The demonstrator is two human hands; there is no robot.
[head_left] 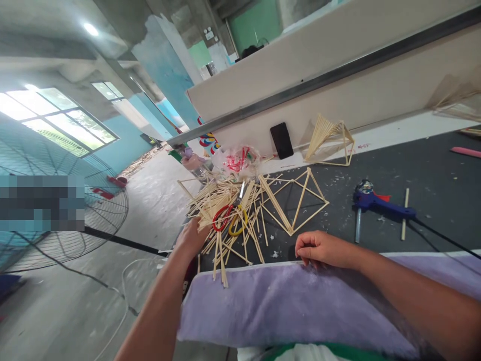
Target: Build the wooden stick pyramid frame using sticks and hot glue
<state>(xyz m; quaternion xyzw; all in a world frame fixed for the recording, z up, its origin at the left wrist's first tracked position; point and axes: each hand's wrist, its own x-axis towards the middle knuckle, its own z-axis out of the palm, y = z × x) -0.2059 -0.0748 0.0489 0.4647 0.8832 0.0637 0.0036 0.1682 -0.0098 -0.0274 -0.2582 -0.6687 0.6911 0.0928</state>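
My left hand (192,236) reaches into a loose pile of thin bamboo sticks (221,210) at the left end of the dark table, its fingers closed around some of them. Scissors with a red and a yellow handle (230,218) lie on the pile right beside that hand. My right hand (319,248) rests on the table's front edge with fingers curled and nothing in it, just below a pyramid frame made of sticks (296,203).
A blue glue gun (378,204) with its cord lies to the right, a loose stick (405,213) next to it. A second stick frame (330,140), a black phone (281,140) and a plastic bag (240,160) stand by the white wall. Purple cloth (285,306) covers the front edge. A floor fan (71,210) stands left.
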